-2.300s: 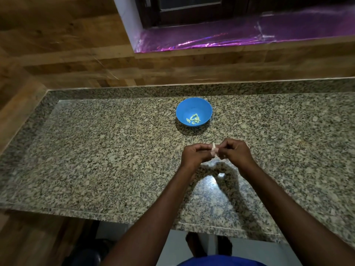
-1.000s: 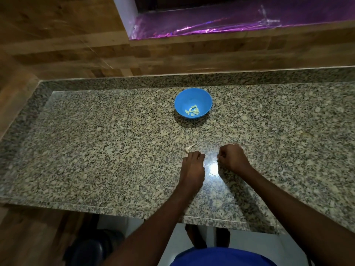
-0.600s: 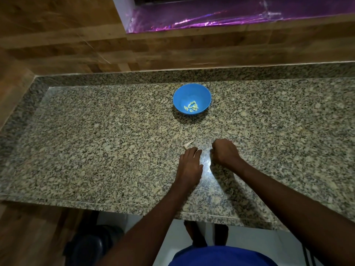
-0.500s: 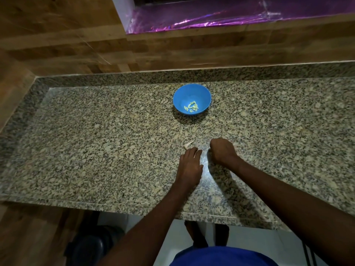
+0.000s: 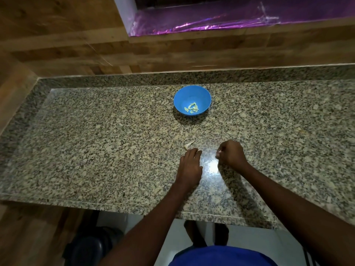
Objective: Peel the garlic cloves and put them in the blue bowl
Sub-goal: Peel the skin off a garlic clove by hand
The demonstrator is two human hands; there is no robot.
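Small pale garlic scrap (image 5: 188, 145) lies on speckled granite counter (image 5: 96, 141), just beyond your left hand (image 5: 190, 166), flat, fingers extended, holding nothing. Round blue plastic bowl (image 5: 203, 96) further back holds several peeled cloves (image 5: 191, 108). Your right hand (image 5: 231, 152) curled, pinching tiny pale bit (image 5: 219, 151).

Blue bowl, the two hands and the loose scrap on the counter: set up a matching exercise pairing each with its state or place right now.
Things:
1. blue bowl
2. left hand
3. right hand
4. pale scrap

States:
A. curled into a loose fist, something small and pale at its fingertips
B. lying on the counter just beyond the fingertips of the flat hand
C. holds several peeled cloves
D. flat, palm down on the granite

Pairs: 1-C, 2-D, 3-A, 4-B
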